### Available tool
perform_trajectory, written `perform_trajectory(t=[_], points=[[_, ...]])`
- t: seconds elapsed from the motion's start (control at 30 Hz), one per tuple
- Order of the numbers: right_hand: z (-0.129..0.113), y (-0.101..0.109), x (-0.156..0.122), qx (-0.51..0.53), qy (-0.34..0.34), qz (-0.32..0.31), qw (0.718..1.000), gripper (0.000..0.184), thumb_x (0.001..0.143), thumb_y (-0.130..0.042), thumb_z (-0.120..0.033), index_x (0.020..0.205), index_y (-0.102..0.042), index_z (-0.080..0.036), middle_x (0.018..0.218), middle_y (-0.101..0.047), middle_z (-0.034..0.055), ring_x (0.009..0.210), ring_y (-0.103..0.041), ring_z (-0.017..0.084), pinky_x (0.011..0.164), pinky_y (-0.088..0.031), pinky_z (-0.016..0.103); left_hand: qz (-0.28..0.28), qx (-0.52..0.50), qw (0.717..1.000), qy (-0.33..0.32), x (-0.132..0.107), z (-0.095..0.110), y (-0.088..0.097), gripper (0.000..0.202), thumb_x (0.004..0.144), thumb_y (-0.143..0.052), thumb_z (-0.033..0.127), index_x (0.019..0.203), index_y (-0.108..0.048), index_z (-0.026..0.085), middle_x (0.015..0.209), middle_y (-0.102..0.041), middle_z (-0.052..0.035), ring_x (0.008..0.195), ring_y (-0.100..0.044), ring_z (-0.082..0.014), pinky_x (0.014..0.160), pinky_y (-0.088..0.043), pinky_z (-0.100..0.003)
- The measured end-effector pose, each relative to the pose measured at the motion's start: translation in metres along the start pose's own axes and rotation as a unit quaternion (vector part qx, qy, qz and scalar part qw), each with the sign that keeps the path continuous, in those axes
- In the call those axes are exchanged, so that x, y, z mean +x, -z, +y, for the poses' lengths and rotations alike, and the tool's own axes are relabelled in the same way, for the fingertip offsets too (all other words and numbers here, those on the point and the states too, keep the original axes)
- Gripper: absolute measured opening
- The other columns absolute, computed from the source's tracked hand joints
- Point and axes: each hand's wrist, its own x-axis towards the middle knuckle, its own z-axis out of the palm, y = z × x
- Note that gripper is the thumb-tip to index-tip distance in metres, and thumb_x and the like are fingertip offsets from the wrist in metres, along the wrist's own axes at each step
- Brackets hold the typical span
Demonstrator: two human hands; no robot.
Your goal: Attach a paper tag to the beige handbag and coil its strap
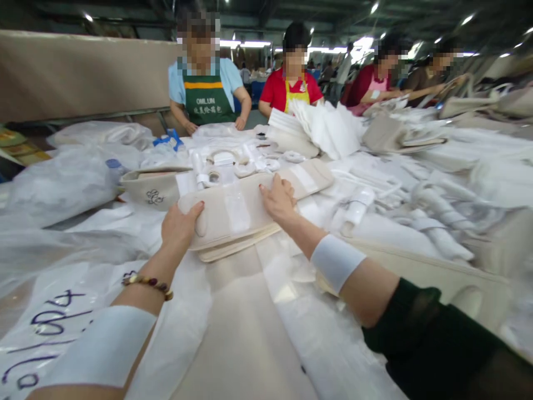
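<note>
A long, flat cream bag panel with rounded corners lies tilted across the middle, white strips across its face and another cream layer just beneath it. At its left end my left hand grips the edge, thumb on top and fingers hidden behind. My right hand holds the panel near its middle, thumb on the face and fingers curled at the upper edge. Close behind the left hand sits a cream bag piece with a dark printed motif. Below the panel, a wide cream sheet runs toward me between clear plastic.
Plastic-wrapped bundles crowd the left side. White sheets, wrapped handles and cream bag parts are heaped behind and to the right. Across the table stand a person in a green apron and other people.
</note>
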Motion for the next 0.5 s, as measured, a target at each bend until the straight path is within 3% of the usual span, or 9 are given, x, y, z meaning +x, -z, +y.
perform_trajectory(t=[0.1,0.13,0.2,0.23,0.3,0.37,0.43,0.5], points=[[0.002,0.031,-0.067,0.002,0.071,-0.035,0.997,0.051,0.086,-0.050,-0.036,0.132,-0.041,-0.018,0.136,-0.043,0.0113,0.128,-0.036,0.027,0.105,-0.032,0.044,-0.013,0.099,0.995,0.007,-0.021,0.017,0.011,0.067,0.077,-0.051,0.058,0.111,-0.047,0.000,0.126,-0.047,-0.0320,0.120,-0.041,-0.0479,0.098,-0.031,-0.059],[0.010,0.047,-0.091,0.016,0.117,-0.057,0.991,0.052,0.084,-0.052,-0.034,0.132,-0.042,-0.015,0.137,-0.042,0.0132,0.128,-0.035,0.027,0.106,-0.031,0.044,-0.009,0.106,0.994,0.010,-0.030,0.021,0.014,0.071,0.079,-0.048,0.057,0.117,-0.042,-0.003,0.129,-0.043,-0.0339,0.122,-0.038,-0.0489,0.098,-0.029,-0.060],[0.038,0.085,-0.134,0.065,0.185,-0.032,0.980,0.050,0.082,-0.055,-0.032,0.129,-0.046,-0.018,0.135,-0.045,0.0104,0.127,-0.038,0.024,0.107,-0.031,0.042,0.015,0.110,0.994,-0.023,-0.049,0.028,0.016,0.070,0.083,-0.044,0.052,0.126,-0.032,-0.002,0.137,-0.034,-0.0324,0.128,-0.027,-0.0492,0.101,-0.022,-0.064],[0.056,0.108,-0.151,0.083,0.197,0.008,0.977,0.044,0.083,-0.053,-0.034,0.125,-0.050,-0.022,0.133,-0.048,0.0083,0.125,-0.041,0.023,0.107,-0.031,0.040,0.024,0.107,0.991,-0.070,-0.060,0.030,0.015,0.067,0.083,-0.043,0.048,0.128,-0.031,0.000,0.140,-0.031,-0.0296,0.131,-0.023,-0.0476,0.104,-0.017,-0.063],[0.100,0.157,-0.172,0.075,0.139,0.099,0.982,0.035,0.082,-0.054,-0.038,0.116,-0.056,-0.027,0.130,-0.051,0.0057,0.122,-0.043,0.022,0.105,-0.032,0.039,0.002,0.077,0.978,-0.196,-0.084,0.034,0.006,0.060,0.081,-0.044,0.044,0.127,-0.036,0.005,0.140,-0.034,-0.0232,0.133,-0.023,-0.0413,0.109,-0.015,-0.055],[0.146,0.201,-0.178,0.066,0.035,0.192,0.978,0.044,0.075,-0.060,-0.048,0.114,-0.056,-0.028,0.130,-0.050,0.0062,0.121,-0.043,0.026,0.104,-0.032,0.043,-0.091,0.014,0.965,-0.247,-0.108,0.040,-0.012,0.056,0.077,-0.049,0.044,0.120,-0.046,0.008,0.134,-0.044,-0.0207,0.128,-0.035,-0.0371,0.109,-0.021,-0.048],[0.188,0.230,-0.173,0.120,-0.110,0.198,0.967,0.059,0.067,-0.063,-0.057,0.116,-0.053,-0.026,0.131,-0.048,0.0081,0.122,-0.042,0.029,0.103,-0.031,0.046,-0.229,-0.084,0.956,-0.161,-0.133,0.048,-0.038,0.056,0.072,-0.057,0.049,0.115,-0.053,0.013,0.130,-0.050,-0.0173,0.122,-0.043,-0.0337,0.107,-0.025,-0.045],[0.221,0.243,-0.162,0.204,-0.195,0.157,0.946,0.061,0.063,-0.064,-0.061,0.110,-0.055,-0.024,0.128,-0.051,0.0089,0.121,-0.044,0.029,0.099,-0.035,0.045,-0.349,-0.181,0.919,-0.045,-0.154,0.060,-0.067,0.056,0.066,-0.065,0.054,0.108,-0.058,0.016,0.126,-0.054,-0.0132,0.121,-0.044,-0.0304,0.104,-0.030,-0.041]])
